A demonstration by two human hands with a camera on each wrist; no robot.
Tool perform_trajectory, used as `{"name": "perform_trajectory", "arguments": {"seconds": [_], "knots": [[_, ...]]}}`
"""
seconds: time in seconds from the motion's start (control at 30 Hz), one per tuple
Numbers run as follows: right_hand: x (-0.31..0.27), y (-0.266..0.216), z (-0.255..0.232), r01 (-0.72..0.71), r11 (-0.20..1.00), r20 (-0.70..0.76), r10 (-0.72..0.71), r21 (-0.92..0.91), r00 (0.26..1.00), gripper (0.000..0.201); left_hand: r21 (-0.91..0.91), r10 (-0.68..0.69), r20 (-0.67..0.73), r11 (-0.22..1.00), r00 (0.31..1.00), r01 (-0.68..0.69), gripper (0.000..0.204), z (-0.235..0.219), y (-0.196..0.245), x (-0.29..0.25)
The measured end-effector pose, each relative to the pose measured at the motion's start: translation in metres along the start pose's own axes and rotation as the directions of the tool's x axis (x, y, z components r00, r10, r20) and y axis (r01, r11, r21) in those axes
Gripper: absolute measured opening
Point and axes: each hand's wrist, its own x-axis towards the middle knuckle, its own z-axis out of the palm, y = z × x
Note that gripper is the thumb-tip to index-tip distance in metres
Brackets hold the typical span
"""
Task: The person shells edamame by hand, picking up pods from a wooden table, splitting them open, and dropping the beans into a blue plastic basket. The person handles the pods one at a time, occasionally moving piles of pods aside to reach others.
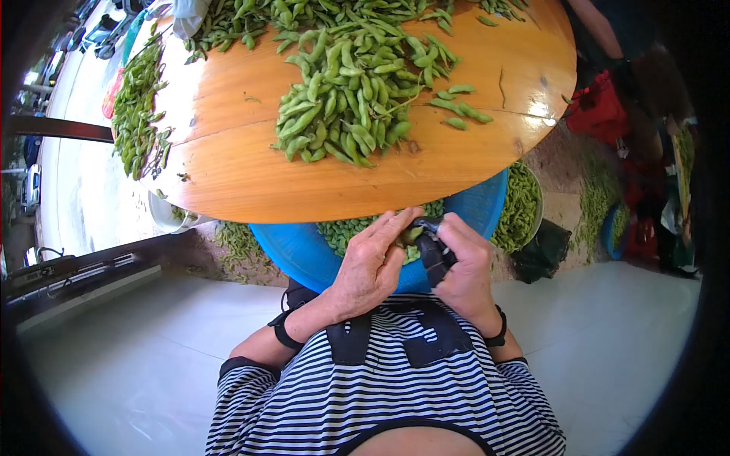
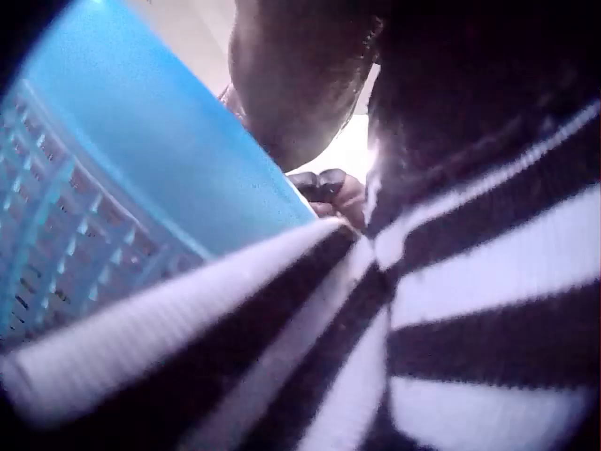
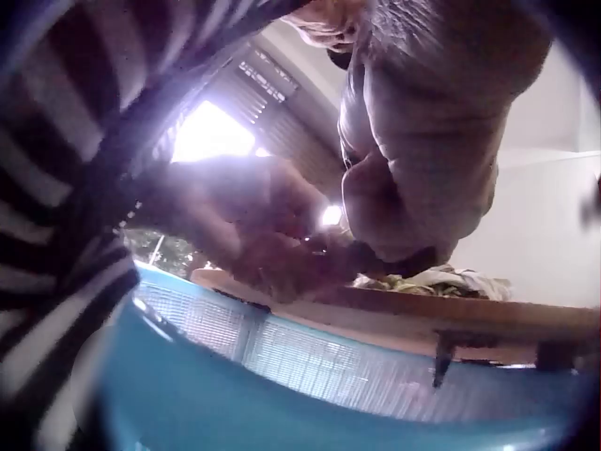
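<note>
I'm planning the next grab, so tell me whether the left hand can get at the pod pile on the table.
Probably yes: only bare tabletop shows between the left hand and the pod pile, though it seems busy with a green pod.

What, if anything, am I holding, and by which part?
Apparently a green edamame pod, held between the left hand and right hand; which part they grip is hidden.
</note>
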Motion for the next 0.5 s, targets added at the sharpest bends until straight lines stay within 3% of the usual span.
{"name": "perform_trajectory", "arguments": {"seconds": [0.03,0.07,0.1,0.17,0.2,0.23,0.3,0.33,0.37,0.43,0.47,0.5], "knots": [[0.001,0.002,-0.005,0.008,1.000,0.002,-0.008,0.003,1.000,0.024,-0.049,-0.013,0.016,0.999,1.000,0.013,0.047,-0.001,0.003,0.002],[0.001,0.004,-0.012,-0.024,0.999,-0.069,0.022,-0.027,0.997,0.023,-0.130,-0.143,0.171,0.978,0.975,0.166,0.047,-0.013,0.007,0.003],[0.002,0.006,-0.021,-0.058,0.997,-0.139,0.051,-0.053,0.989,0.023,-0.126,-0.143,0.163,0.978,0.976,0.164,0.047,-0.023,0.010,0.004],[-0.003,0.017,-0.051,-0.249,0.961,-0.259,0.212,-0.119,0.942,0.025,-0.014,-0.107,0.022,0.994,0.994,0.107,0.042,-0.043,0.012,0.003],[-0.008,0.034,-0.066,-0.274,0.918,-0.329,0.174,-0.288,0.928,0.030,0.161,-0.034,-0.143,0.985,0.989,0.057,0.038,-0.054,0.007,0.004],[-0.013,0.050,-0.080,-0.303,0.843,-0.392,0.121,-0.444,0.912,0.036,0.335,0.067,-0.289,0.942,0.955,0.035,0.034,-0.065,0.001,0.007],[-0.022,0.067,-0.101,-0.373,0.781,-0.445,0.137,-0.501,0.885,0.041,0.499,0.181,-0.468,0.862,0.865,0.090,0.028,-0.085,-0.002,0.024],[-0.024,0.070,-0.105,-0.446,0.708,-0.499,0.151,-0.547,0.853,0.046,0.499,0.183,-0.470,0.862,0.864,0.089,0.028,-0.090,-0.008,0.030],[-0.023,0.068,-0.106,-0.444,0.709,-0.499,0.149,-0.548,0.853,0.046,0.524,0.208,-0.492,0.846,0.845,0.097,0.026,-0.093,-0.018,0.034],[-0.021,0.058,-0.107,-0.579,0.721,-0.513,0.357,-0.380,0.781,0.045,0.548,0.233,-0.512,0.830,0.826,0.105,0.024,-0.097,-0.026,0.038],[-0.021,0.058,-0.104,-0.580,0.720,-0.514,0.357,-0.380,0.780,0.045,0.595,0.272,-0.494,0.799,0.826,0.092,0.024,-0.098,-0.027,0.039],[-0.020,0.060,-0.101,-0.507,0.745,-0.509,0.262,-0.434,0.820,0.041,0.640,0.310,-0.473,0.765,0.825,0.079,0.024,-0.098,-0.028,0.040]]}}
